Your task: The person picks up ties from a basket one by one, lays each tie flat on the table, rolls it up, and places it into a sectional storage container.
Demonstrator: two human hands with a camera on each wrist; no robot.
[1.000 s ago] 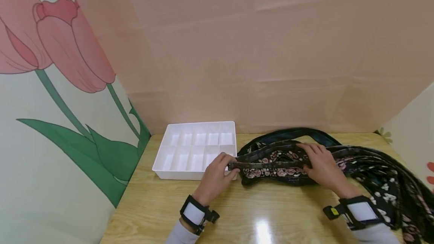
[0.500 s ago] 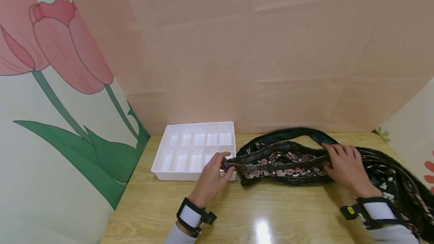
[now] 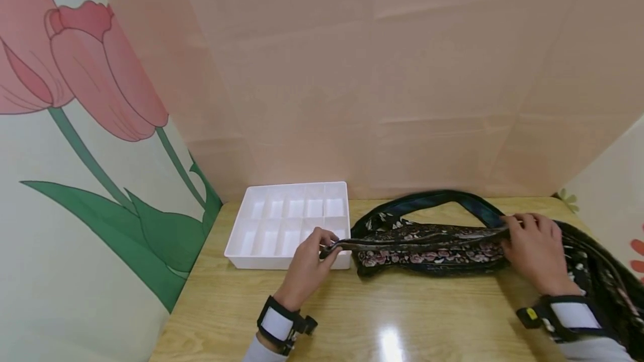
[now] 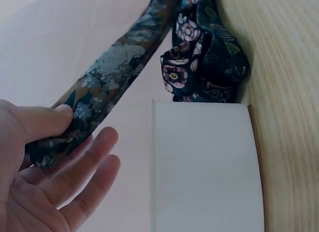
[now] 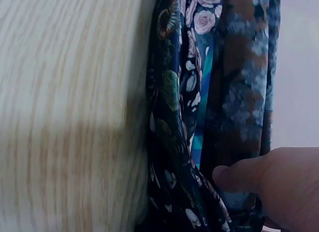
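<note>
A long, narrow strip of dark floral fabric (image 3: 422, 244) is stretched left to right above other fabric. My left hand (image 3: 302, 267) pinches its left end between thumb and fingers, over the front right corner of a white divided box (image 3: 287, 262). In the left wrist view, the strip (image 4: 109, 72) slants up from under the thumb. Farther right, my right hand (image 3: 537, 253) grips the strip, its thumb pressing the near side. Below lies bunched black fabric with pink flowers (image 3: 392, 260). The right hand's other fingers are mostly hidden in the right wrist view.
A dark fabric loop (image 3: 422, 201) curves behind the bundle near the back wall. More fabric (image 3: 604, 272) trails off the right edge beside the right wrist. The wooden table (image 3: 427, 317) stretches in front. A tulip mural wall stands at left.
My right hand has slid right along the strip. My left hand has moved slightly left with the end, over the box's corner. The strip now looks straighter and narrower.
</note>
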